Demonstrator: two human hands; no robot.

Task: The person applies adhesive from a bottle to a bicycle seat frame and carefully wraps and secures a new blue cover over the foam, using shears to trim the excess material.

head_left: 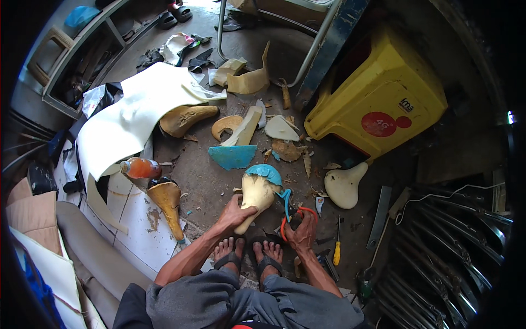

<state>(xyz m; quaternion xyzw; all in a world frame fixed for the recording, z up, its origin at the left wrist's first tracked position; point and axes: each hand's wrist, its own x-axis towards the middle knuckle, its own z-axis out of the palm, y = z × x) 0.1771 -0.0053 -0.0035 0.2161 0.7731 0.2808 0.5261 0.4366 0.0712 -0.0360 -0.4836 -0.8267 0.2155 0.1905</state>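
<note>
My left hand [234, 215] is closed around the narrow end of a cream foam saddle pad [256, 194], whose wide end carries a turquoise layer [264, 171]. My right hand [301, 233] is closed on red-handled scissors [283, 231] at the pad's right side, where a loose turquoise strip [285, 198] hangs; whether the blades touch it I cannot tell. A yellow-handled screwdriver [337, 251] lies to the right of my right hand. Above the pad lies a cut turquoise piece [233, 157].
A yellow plastic stool [402, 88] lies right, above another saddle pad [344, 185] and several metal frames [438, 252]. Left are a white sheet [126, 123], an orange bottle [141, 167], brown worn pads [163, 194] and grey cushioning [87, 247]. A metal-legged chair [293, 82] stands at the top.
</note>
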